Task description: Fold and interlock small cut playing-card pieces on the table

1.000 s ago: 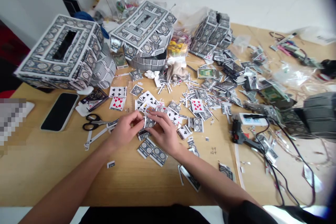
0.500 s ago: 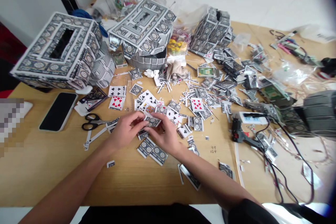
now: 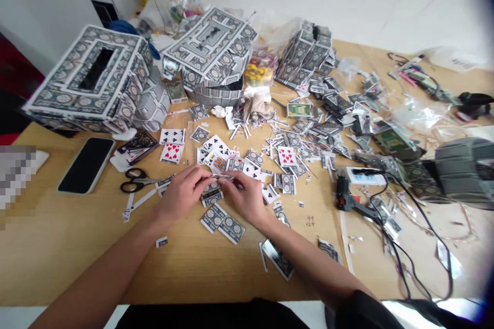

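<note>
Between the fingertips of both hands is a playing card [image 3: 221,176], seen nearly edge-on as a thin strip. My left hand [image 3: 184,191] pinches its left end and my right hand [image 3: 247,196] its right end; the fingers partly cover it. Just below the hands, patterned card pieces [image 3: 231,227] lie back side up on the table. Face-up cards, among them a king card [image 3: 217,161] and a seven of clubs [image 3: 216,145], are spread just beyond my fingers. Black-handled scissors [image 3: 136,181] lie left of my left hand, their blades pointing toward it.
A phone [image 3: 87,165] lies at the left. Boxes covered in cards, a large one [image 3: 90,72] and another [image 3: 210,41], stand at the back. Card scraps [image 3: 297,139] spread across the middle right. A glue gun [image 3: 349,198] with black cables and a power strip [image 3: 365,176] sit at the right.
The card between my hands has turned from showing its patterned back to being nearly edge-on. My hands stay in about the same place; the view has shifted slightly.
</note>
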Demonstrator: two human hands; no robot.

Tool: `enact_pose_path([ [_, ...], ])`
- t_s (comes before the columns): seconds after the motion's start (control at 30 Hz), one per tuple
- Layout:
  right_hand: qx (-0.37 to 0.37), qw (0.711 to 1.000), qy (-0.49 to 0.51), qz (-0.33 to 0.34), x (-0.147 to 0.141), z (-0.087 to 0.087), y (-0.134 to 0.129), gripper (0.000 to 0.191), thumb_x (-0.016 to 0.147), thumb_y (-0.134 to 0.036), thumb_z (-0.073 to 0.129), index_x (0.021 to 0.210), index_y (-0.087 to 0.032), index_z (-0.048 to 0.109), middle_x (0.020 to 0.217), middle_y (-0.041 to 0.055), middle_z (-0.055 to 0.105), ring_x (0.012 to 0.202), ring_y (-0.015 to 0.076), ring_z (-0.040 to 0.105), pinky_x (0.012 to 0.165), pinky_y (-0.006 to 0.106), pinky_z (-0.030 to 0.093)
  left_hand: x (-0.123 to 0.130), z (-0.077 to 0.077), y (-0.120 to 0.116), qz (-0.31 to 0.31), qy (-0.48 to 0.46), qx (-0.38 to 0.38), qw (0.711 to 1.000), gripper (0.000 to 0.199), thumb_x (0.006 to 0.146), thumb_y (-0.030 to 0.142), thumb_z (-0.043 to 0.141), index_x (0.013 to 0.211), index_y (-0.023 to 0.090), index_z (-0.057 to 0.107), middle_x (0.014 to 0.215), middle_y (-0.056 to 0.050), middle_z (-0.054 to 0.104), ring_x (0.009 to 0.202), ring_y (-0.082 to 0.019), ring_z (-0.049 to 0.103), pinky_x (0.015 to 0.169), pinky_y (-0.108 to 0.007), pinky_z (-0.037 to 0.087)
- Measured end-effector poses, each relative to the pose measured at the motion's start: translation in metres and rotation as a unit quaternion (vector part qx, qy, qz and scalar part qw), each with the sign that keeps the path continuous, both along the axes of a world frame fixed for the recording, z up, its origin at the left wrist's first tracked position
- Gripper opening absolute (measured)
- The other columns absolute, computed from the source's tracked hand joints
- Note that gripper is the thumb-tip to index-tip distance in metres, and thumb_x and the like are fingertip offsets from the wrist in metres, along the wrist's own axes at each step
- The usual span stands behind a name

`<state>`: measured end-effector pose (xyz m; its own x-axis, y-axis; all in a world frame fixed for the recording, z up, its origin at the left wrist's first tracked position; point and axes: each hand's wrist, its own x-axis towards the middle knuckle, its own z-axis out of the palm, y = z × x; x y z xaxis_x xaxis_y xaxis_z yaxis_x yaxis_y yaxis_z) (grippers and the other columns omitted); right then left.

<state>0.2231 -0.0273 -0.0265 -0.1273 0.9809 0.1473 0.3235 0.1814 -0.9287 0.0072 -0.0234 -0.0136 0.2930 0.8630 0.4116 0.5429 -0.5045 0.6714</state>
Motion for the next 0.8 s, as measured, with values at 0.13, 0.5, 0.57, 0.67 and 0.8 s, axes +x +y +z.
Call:
enact_pose_path([
  [0.13,-0.008,0.996,0.072,-0.053,0.007,0.017,0.012,0.029,0.106,-0.049,0.066,0.106,-0.023,0.078,0.1,0.0073,0.083,0.078,0.0189,0.073,0.067,0.031,0.057,-0.001,0.004,0.003,0.058,0.003,0.027,0.998,0.008,0.106,0.025,0.066,0.099,0.022,0.064,0.088,0.0,0.068,0.077,-0.014,0.064,0.076,-0.026,0.051],
  [0.5,0.081,0.989,-0.121,-0.029,0.038,0.038,0.034,0.029,0.103,-0.047,0.074,0.086,-0.024,0.074,0.079,0.0029,0.079,0.065,0.018,0.067,0.068,0.033,0.053,-0.003,0.003,0.005,0.03,0.062,0.036,0.997,0.025,0.09,0.001,0.053,0.091,0.022,0.067,0.097,-0.005,0.07,0.096,-0.022,0.067,0.09,-0.037,0.054],
  [0.57,0.087,0.981,-0.173,0.011,0.039,0.034,0.034,0.018,0.1,-0.04,0.078,0.092,-0.024,0.076,0.087,0.0041,0.081,0.075,0.0206,0.072,0.073,0.034,0.057,-0.004,0.003,0.005,0.024,0.071,0.038,0.996,0.026,0.086,0.0,0.053,0.086,0.022,0.067,0.09,-0.004,0.069,0.091,-0.022,0.064,0.088,-0.038,0.052],
  [0.67,0.098,0.962,-0.244,0.068,0.039,0.023,0.035,0.02,0.092,-0.027,0.087,0.109,-0.026,0.078,0.109,0.0077,0.082,0.102,0.028,0.076,0.09,0.042,0.06,-0.005,0.004,0.005,0.006,0.079,0.047,0.996,0.026,0.086,0.001,0.054,0.078,0.023,0.065,0.082,-0.003,0.068,0.086,-0.022,0.06,0.084,-0.038,0.05],
  [0.8,0.123,0.947,-0.286,0.082,0.038,0.01,0.037,0.022,0.094,-0.016,0.078,0.114,-0.025,0.078,0.123,0.0107,0.08,0.116,0.0316,0.072,0.101,0.05,0.059,-0.005,0.003,0.006,0.001,0.075,0.059,0.995,0.028,0.091,0.002,0.052,0.077,0.022,0.065,0.081,-0.003,0.069,0.083,-0.022,0.059,0.084,-0.039,0.049],
])
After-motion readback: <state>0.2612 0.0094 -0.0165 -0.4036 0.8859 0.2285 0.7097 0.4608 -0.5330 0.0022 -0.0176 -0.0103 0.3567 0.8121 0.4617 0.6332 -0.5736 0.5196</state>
